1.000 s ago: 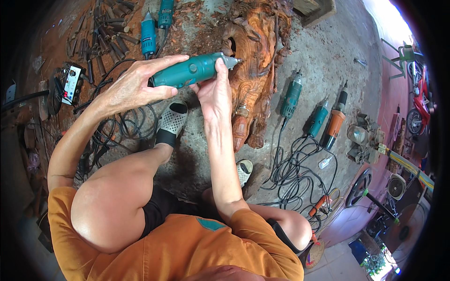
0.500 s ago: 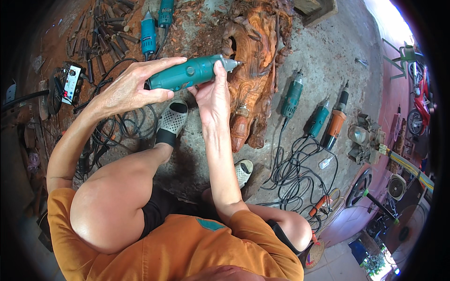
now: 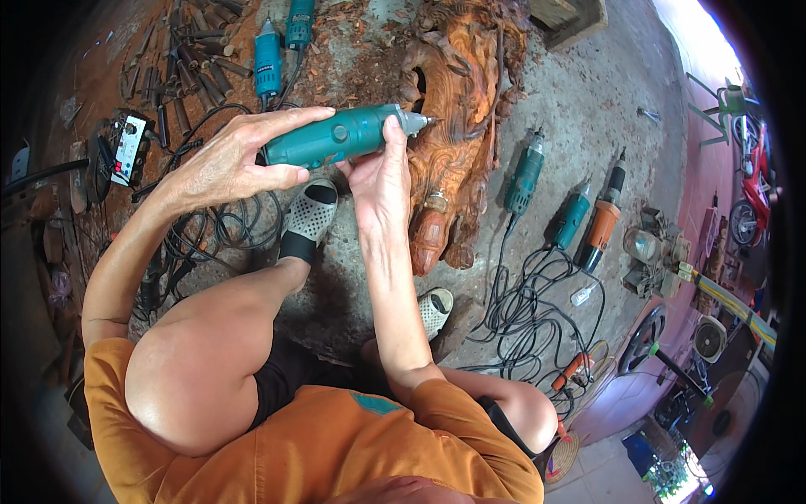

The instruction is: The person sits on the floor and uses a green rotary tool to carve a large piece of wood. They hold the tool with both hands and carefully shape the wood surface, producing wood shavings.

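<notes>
A teal die grinder (image 3: 336,136) is held level between my two hands, its grey metal nose and thin bit pointing right. My left hand (image 3: 239,151) grips its rear end, thumb and fingers wrapped round the body. Up against the front, near the metal nose, my right hand (image 3: 379,168) supports it from below with the thumb pressed on its side; its other fingers are mostly hidden behind the tool. Just beyond the bit lies a reddish-brown carved wood piece (image 3: 457,143) on the floor; whether the bit touches it I cannot tell.
Two blue-teal grinders (image 3: 268,65) lie at the far left beside a pile of carving chisels (image 3: 189,71). To the right are teal grinders (image 3: 525,176), an orange one (image 3: 603,223) and tangled black cables (image 3: 533,307). A white power strip (image 3: 128,151) sits at left.
Both hands keep the same grip on the die grinder. The view has shifted very slightly; nothing else has visibly moved.
</notes>
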The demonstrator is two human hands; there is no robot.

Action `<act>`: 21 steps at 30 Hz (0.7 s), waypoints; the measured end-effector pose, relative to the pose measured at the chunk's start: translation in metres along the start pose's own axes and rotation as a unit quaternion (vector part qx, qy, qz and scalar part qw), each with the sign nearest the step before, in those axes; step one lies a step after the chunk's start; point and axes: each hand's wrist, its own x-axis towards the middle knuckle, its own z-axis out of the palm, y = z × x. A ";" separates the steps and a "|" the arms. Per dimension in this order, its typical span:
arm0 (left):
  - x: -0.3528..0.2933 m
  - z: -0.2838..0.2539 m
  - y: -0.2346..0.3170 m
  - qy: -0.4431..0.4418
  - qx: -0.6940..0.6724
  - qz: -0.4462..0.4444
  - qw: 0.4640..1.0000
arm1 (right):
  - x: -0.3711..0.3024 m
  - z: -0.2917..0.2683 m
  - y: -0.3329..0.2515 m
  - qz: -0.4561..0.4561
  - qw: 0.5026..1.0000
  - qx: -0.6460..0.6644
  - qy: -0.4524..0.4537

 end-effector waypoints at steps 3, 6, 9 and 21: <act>-0.001 -0.003 0.001 -0.010 -0.004 -0.008 1.000 | -0.003 0.002 0.001 0.000 1.000 -0.001 -0.002; -0.002 -0.005 0.003 -0.019 -0.004 -0.011 1.000 | -0.006 0.003 0.002 -0.002 1.000 -0.003 0.001; -0.003 -0.005 0.003 -0.023 -0.009 -0.013 1.000 | -0.007 0.002 0.004 0.003 1.000 -0.006 0.001; -0.002 -0.006 -0.003 -0.012 -0.012 -0.004 1.000 | -0.007 0.006 0.003 0.000 1.000 -0.013 0.013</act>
